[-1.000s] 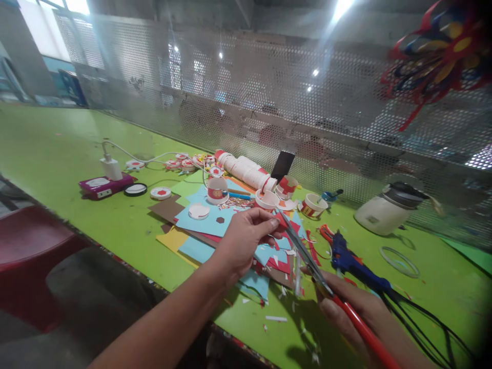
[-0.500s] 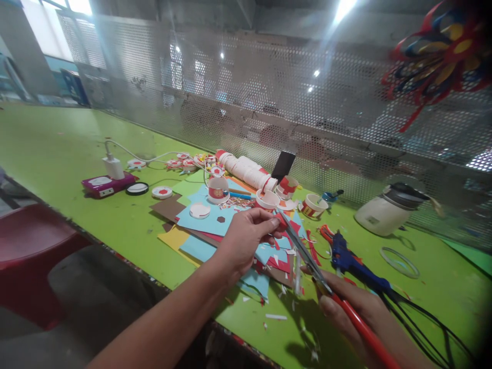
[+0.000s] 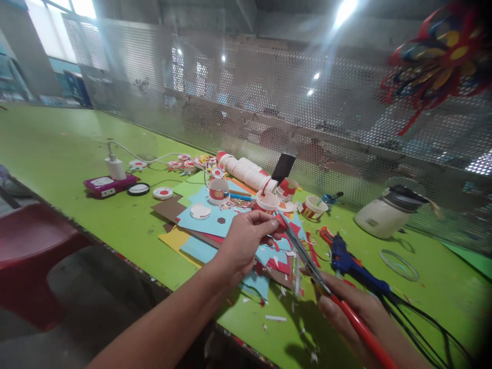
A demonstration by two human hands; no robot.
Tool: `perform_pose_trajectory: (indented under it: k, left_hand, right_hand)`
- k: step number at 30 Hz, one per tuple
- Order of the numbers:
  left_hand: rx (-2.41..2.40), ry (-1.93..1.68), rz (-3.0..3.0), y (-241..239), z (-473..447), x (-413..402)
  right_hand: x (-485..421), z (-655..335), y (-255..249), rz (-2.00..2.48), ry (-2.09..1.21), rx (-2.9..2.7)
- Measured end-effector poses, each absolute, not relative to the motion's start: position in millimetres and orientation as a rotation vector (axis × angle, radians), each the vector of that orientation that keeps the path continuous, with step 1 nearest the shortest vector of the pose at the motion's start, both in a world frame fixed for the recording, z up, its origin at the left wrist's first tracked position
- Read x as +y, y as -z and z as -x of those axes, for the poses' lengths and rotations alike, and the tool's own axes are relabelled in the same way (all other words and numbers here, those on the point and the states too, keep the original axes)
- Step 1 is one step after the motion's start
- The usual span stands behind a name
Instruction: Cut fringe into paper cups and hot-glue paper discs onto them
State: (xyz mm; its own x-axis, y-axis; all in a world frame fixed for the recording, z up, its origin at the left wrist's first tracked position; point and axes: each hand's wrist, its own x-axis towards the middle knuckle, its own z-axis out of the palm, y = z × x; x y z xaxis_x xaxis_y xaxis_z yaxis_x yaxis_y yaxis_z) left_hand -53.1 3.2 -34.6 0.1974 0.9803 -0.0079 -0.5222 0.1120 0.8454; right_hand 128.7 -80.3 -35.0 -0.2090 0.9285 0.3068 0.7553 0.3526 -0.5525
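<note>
My left hand (image 3: pixel 243 242) pinches a small red paper piece (image 3: pixel 280 224) above the pile of coloured paper sheets (image 3: pixel 207 223). My right hand (image 3: pixel 351 312) grips red-handled scissors (image 3: pixel 307 259), whose blades point up-left and meet the red piece at my left fingertips. Paper scraps lie on the green table (image 3: pixel 77 154) below both hands.
Cut paper cups (image 3: pixel 218 190) and a stack of cups (image 3: pixel 246 171) lie behind the sheets. A blue glue gun (image 3: pixel 351 262) with black cables lies on the right, a white pot (image 3: pixel 386 212) beyond it. A purple power strip (image 3: pixel 105 184) sits at left. A perforated metal screen (image 3: pixel 269 102) backs the table.
</note>
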Motion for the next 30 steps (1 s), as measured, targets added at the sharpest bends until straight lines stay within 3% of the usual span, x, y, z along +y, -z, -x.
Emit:
perform_pose_trajectory:
  k: [30]
  left_hand:
    - [0.693, -1.241, -0.863, 36.6, 53.5, 4.2]
  right_hand:
    - [-80.9, -129.4, 32.6, 1.481, -0.427, -2.053]
